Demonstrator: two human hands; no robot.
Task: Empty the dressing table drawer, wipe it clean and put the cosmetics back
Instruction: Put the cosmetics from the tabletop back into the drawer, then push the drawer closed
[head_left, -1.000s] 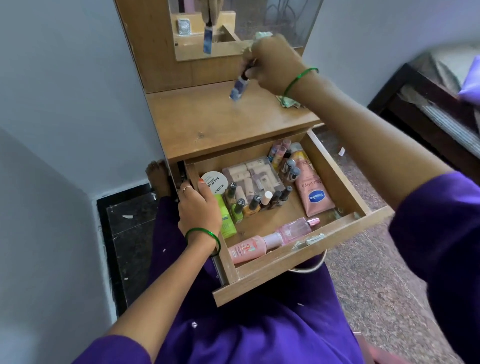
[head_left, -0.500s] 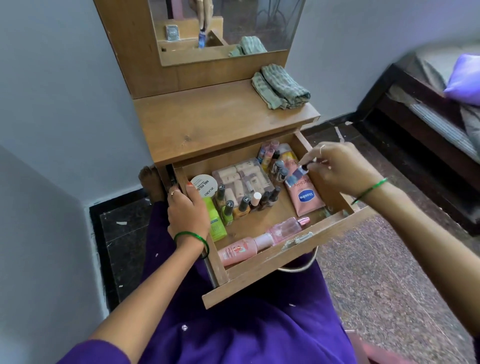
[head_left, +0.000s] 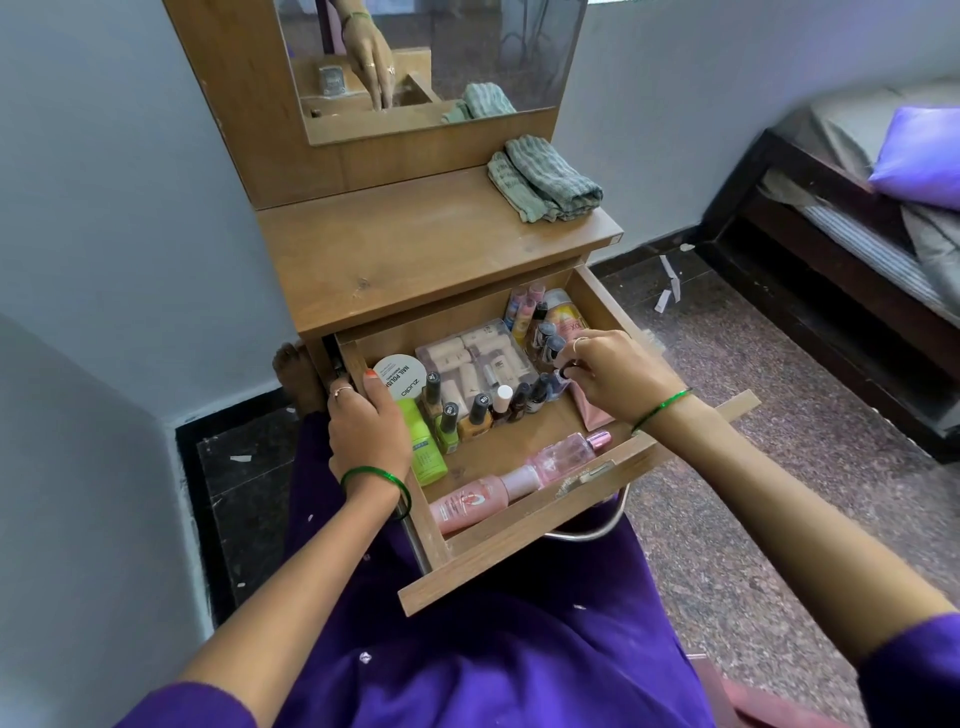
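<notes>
Our right hand (head_left: 615, 376), right of centre, pinches a small dark bottle (head_left: 557, 375) inside the open drawer (head_left: 524, 558), among the nail polishes (head_left: 480, 413). Our left hand (head_left: 366, 426) grips the drawer's left wall. A folded cloth (head_left: 545, 182) lies on the tabletop (head_left: 405, 249) above.

walls: plain pale blue-white (head_left: 119, 156) | floor: speckled brown-grey stone (head_left: 769, 467) with a dark border strip, few paper scraps lying around | right side: dark wooden bed (head_left: 831, 270), striped mattress, purple pillow (head_left: 917, 150) | light: soft daylight
</notes>
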